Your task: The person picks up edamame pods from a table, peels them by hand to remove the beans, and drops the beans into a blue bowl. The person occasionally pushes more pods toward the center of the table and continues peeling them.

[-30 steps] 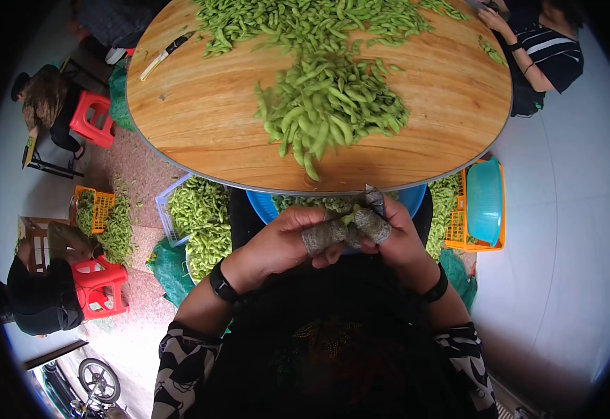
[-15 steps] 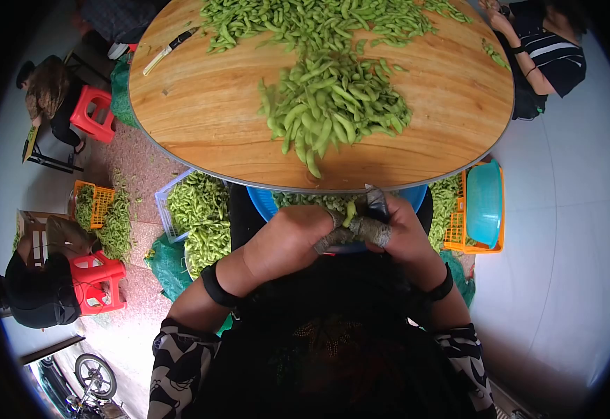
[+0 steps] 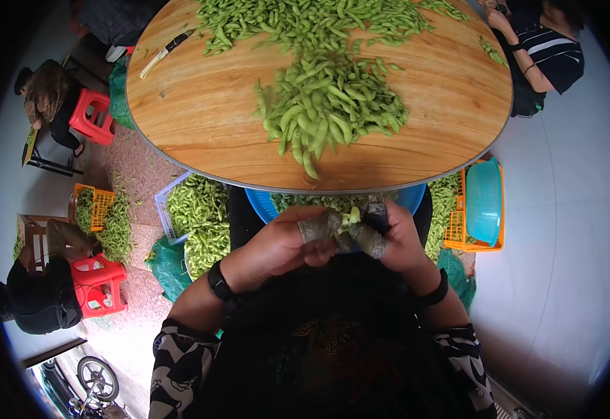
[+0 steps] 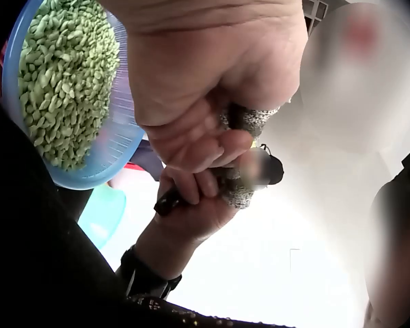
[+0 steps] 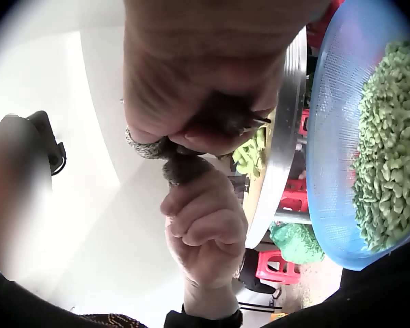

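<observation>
Over my lap, just below the table edge, my left hand [image 3: 280, 244] and right hand [image 3: 388, 237] meet with wrapped fingertips [image 3: 319, 227] pinched on one green pod [image 3: 350, 220], which looks split open. Beneath them sits a blue basin [image 4: 116, 147] already well filled with shelled beans [image 4: 68, 75], so a good share seems done. Plenty is left, I judge: a heap of whole pods [image 3: 329, 105] lies at the table's centre, at 12 o'clock from my hands, with more spread toward the far rim. That round wooden table [image 3: 200, 112] also carries a knife [image 3: 168, 52] at 10 o'clock. On the floor at 9 o'clock stand crates of pods [image 3: 196, 206] and red stools [image 3: 95, 283]; an orange crate with a teal bowl [image 3: 485, 202] sits at 3 o'clock. Other people sit around, one at 1 o'clock.
</observation>
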A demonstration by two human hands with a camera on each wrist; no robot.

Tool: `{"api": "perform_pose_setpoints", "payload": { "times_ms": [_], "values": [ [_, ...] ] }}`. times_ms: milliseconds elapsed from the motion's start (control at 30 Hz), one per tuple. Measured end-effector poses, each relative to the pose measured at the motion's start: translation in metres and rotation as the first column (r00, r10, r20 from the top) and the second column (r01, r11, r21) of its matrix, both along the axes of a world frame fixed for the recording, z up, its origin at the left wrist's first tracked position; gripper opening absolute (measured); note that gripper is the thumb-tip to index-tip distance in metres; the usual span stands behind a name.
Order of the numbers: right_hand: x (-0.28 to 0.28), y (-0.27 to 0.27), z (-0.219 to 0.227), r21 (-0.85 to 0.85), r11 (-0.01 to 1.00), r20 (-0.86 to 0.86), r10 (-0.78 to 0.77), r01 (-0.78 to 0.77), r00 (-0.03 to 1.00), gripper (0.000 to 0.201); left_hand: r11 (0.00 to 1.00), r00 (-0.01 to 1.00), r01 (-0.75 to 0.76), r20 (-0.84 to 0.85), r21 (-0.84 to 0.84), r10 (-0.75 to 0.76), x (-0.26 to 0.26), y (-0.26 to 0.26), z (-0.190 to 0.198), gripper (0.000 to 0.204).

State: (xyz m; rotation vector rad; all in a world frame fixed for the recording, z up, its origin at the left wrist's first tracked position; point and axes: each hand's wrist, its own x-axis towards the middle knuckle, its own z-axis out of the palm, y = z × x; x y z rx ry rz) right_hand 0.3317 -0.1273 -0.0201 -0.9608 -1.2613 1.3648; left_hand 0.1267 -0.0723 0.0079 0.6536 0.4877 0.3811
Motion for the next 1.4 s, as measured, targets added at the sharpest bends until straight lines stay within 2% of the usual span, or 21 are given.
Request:
{"api": "perform_pose_setpoints", "payload": {
  "times_ms": [67, 133, 167, 233, 267, 300, 333, 433, 500, 633, 700, 767, 833, 967, 1033, 1067, 1133, 1233, 1333, 1367, 1400],
  "values": [
    [0.001, -0.001, 0.01, -0.131, 0.991, -0.059, -0.002, -0.006, 0.998, 0.034, 0.997, 0.993, -0.028, -0.114, 0.072, 0.037, 0.001, 0.0, 0.002, 0.018],
    [0.001, -0.001, 0.007, -0.258, 0.966, -0.117, -0.013, -0.018, 0.993, 0.036, 0.803, 0.946, -0.011, -0.253, 0.595, 0.201, 0.003, -0.001, 0.004, 0.009],
    [0.001, -0.002, -0.004, -0.177, 0.983, -0.03, -0.059, 0.053, 0.998, 0.035, 0.804, 0.946, -0.01, -0.254, 0.594, 0.199, 0.003, -0.001, 0.0, 0.009],
    [0.0, -0.004, -0.008, -0.088, 0.989, 0.052, -0.115, 0.119, 0.992, 0.034, 0.529, 0.953, 0.056, -0.203, 0.847, 0.225, 0.003, 0.0, -0.01, 0.007],
    [0.0, -0.006, -0.006, 0.01, 0.978, 0.216, -0.206, 0.209, 0.954, 0.032, 0.528, 0.953, 0.056, -0.203, 0.847, 0.224, 0.004, -0.001, -0.012, 0.007],
    [-0.001, -0.006, -0.004, 0.122, 0.953, 0.363, -0.304, 0.278, 0.881, 0.03, 0.637, 0.957, -0.004, -0.183, 0.771, 0.227, 0.006, -0.003, -0.013, 0.008],
    [-0.002, -0.005, -0.004, 0.123, 0.952, 0.362, -0.305, 0.279, 0.881, 0.03, 0.733, 0.959, -0.061, -0.164, 0.677, 0.231, 0.007, -0.004, -0.013, 0.008],
    [-0.004, -0.004, -0.002, 0.226, 0.951, 0.23, -0.263, 0.212, 0.937, 0.028, 0.778, 0.985, 0.012, -0.141, 0.628, 0.1, 0.005, 0.0, -0.01, 0.01],
    [0.004, -0.008, 0.006, -0.135, 0.988, 0.078, -0.068, 0.078, 0.995, 0.027, 0.805, 0.987, 0.035, -0.147, 0.593, 0.066, 0.005, 0.0, -0.013, 0.011],
    [0.015, -0.004, 0.01, -0.336, 0.942, 0.06, 0.041, -0.018, 0.997, 0.027, 0.914, 0.987, 0.039, -0.159, 0.404, 0.029, 0.009, -0.005, -0.021, 0.015],
    [0.015, -0.001, 0.0, -0.089, 0.996, 0.081, 0.013, -0.005, 0.997, 0.028, 0.913, 0.983, 0.036, -0.178, 0.407, 0.041, 0.013, -0.009, -0.026, 0.014],
    [0.018, -0.001, -0.006, -0.046, 0.999, 0.13, 0.026, -0.02, 0.991, 0.028, 0.912, 0.979, 0.031, -0.197, 0.408, 0.055, 0.013, -0.009, -0.025, 0.014],
    [0.019, -0.001, -0.007, -0.004, 0.999, 0.178, 0.038, -0.038, 0.983, 0.029, 0.988, 0.991, 0.05, -0.132, 0.148, -0.03, 0.01, -0.008, -0.021, 0.015],
    [0.017, -0.002, 0.002, -0.017, 0.998, 0.142, 0.065, -0.063, 0.988, 0.028, 0.983, 0.995, 0.077, -0.081, 0.165, -0.064, 0.008, -0.004, -0.024, 0.022],
    [0.013, -0.002, 0.0, -0.044, 0.998, 0.084, 0.054, -0.05, 0.995, 0.028, 0.909, 0.974, 0.127, -0.222, 0.396, -0.039, 0.009, -0.003, -0.023, 0.022],
    [0.011, -0.002, -0.004, 0.0, 1.0, 0.148, -0.016, 0.016, 0.989, 0.027, 0.91, 0.974, 0.13, -0.223, 0.395, -0.042, 0.011, -0.005, -0.021, 0.022],
    [0.009, -0.004, -0.007, 0.047, 0.995, 0.21, -0.093, 0.085, 0.973, 0.026, 0.84, 0.953, 0.024, -0.267, 0.542, 0.145, 0.015, -0.008, -0.015, 0.02],
    [0.009, -0.006, -0.005, 0.192, 0.947, 0.539, -0.321, 0.258, 0.778, 0.025, 0.831, 0.933, -0.068, -0.26, 0.553, 0.249, 0.012, -0.008, -0.013, 0.02],
    [0.015, -0.013, -0.012, 0.175, 0.956, 0.684, -0.291, 0.237, 0.669, 0.022, 0.785, 0.949, 0.02, -0.258, 0.619, 0.179, 0.0, -0.004, -0.022, 0.013],
    [0.016, -0.014, -0.01, 0.175, 0.955, 0.686, -0.293, 0.24, 0.666, 0.022, 0.785, 0.95, 0.022, -0.256, 0.619, 0.176, 0.0, -0.004, -0.023, 0.013],
    [0.014, -0.012, 0.003, -0.145, 0.957, 0.489, -0.15, 0.25, 0.859, 0.017, 0.729, 0.952, 0.049, -0.254, 0.683, 0.174, 0.001, -0.005, -0.022, 0.012]
  ]
}}
